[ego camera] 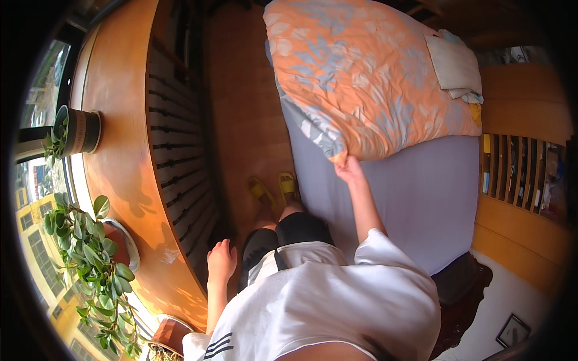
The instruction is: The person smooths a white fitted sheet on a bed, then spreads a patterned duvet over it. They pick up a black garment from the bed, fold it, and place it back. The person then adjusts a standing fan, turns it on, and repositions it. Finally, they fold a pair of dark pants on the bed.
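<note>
Gripped in my right hand (350,170) is the near corner of an orange quilt (365,76) with grey and pale leaf patterns. The quilt covers the far part of a bed, and its grey underside shows along the left edge. Beneath it lies a greyish-purple bed sheet (420,198), bare on the near side. A folded off-white cloth (454,63) rests on the quilt's right end. My left hand (222,259) hangs beside my left thigh, its fingers loosely bent and holding nothing.
On the left, a wooden window ledge (119,113) bears a dark plant pot (83,131), a leafy plant (92,252) and a brown pot (171,336). A slatted radiator cover (180,149) stands below. A shelf unit (519,171) adjoins the bed's right side. Yellow slippers (287,184) are on my feet.
</note>
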A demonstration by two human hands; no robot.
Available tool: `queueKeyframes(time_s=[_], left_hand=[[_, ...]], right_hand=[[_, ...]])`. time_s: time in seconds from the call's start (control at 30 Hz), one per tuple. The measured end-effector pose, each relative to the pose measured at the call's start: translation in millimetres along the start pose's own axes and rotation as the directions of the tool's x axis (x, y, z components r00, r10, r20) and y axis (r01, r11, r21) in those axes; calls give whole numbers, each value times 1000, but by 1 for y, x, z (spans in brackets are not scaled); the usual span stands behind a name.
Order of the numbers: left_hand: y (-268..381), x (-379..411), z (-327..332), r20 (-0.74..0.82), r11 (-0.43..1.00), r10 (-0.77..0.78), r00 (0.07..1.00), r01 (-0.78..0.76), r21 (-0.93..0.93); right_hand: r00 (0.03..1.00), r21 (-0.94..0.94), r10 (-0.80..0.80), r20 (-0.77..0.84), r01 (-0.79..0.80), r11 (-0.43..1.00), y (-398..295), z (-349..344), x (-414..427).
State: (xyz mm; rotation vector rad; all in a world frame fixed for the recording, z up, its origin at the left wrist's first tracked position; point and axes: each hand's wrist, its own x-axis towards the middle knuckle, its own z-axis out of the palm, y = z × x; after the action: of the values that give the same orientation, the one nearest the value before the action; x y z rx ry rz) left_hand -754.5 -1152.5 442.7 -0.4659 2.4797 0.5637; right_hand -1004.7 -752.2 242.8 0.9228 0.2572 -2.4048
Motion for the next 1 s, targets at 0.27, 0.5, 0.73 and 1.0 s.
queueKeyframes(time_s=[0.27, 0.5, 0.73, 1.0], left_hand=[[-6, 14, -11, -71, 989, 99, 993, -106, -104], [-8, 25, 16, 114, 990, 140, 984, -134, -52], [14, 63, 13, 89, 984, 178, 980, -178, -12], [77, 118, -3, 26, 983, 158, 987, -154, -103]], right_hand=[[736, 96, -511, 443, 528, 844, -51, 178, -100], [983, -327, -70, -172, 10, 945, 61, -138, 35], [810, -608, -231, -538, -184, 772, 40, -28, 20], [742, 156, -538, 399, 524, 838, -121, 168, 3]])
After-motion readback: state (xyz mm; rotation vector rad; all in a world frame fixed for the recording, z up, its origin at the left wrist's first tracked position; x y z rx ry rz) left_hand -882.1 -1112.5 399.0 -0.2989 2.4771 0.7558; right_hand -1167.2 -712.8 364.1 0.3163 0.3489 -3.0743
